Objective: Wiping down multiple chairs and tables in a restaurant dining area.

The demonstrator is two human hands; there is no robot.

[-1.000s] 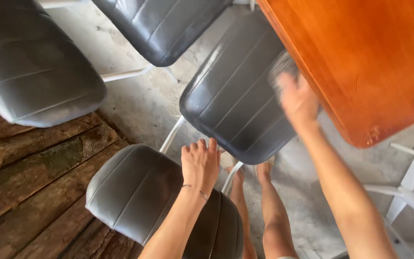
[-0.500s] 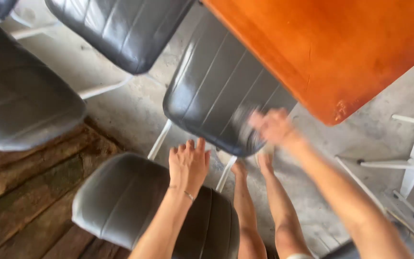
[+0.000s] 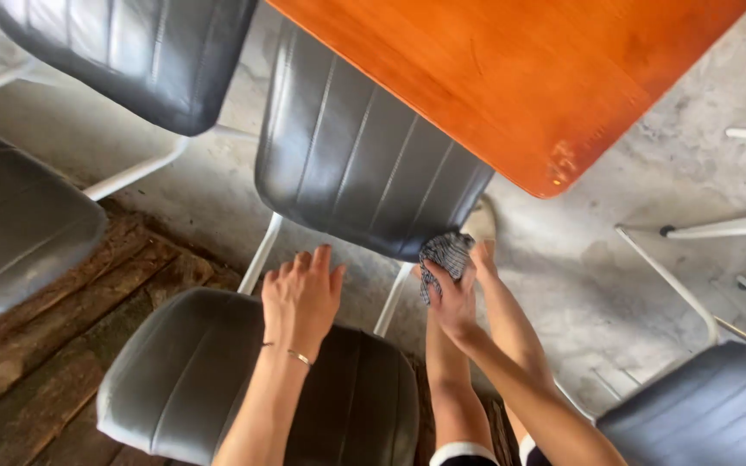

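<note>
Hands: two bare hands, both low in the head view, each on or at a different chair.
Left hand [image 3: 301,292]: spread flat, fingers together and pointing away from the person, palm down on the upper edge of the near chair back [image 3: 218,380] — it holds nothing, only presses or steadies. A thin bracelet [image 3: 301,355] sits on the wrist.
Right hand [image 3: 455,298]: closed around a bunched grey checked cloth [image 3: 444,255], the wad sticking up out of the fist.
Cloth position: touching the lower right edge of the middle grey chair [image 3: 347,164], just where the padded shell curves under — right of the left hand and a little farther from the person.
Long axis of middle chair: its stitched ribs run slantwise, from upper left near the table down to lower right at the cloth; the cloth sits at the near end of that line.
Nearer hand: the right is at the middle chair's rim; the left lies well short of it, on the near chair.
Table: orange-brown wooden table [image 3: 520,78], its rounded corner overhanging the middle chair's far side, just above and right of the cloth.
Chair leg: a white metal leg [image 3: 390,302] drops between the two hands.
Ground: bare concrete floor [image 3: 580,259] under the chairs, rough wooden planks [image 3: 53,345] at left.
Other seats: more grey chairs at upper left [image 3: 148,52], far left and lower right.
</note>
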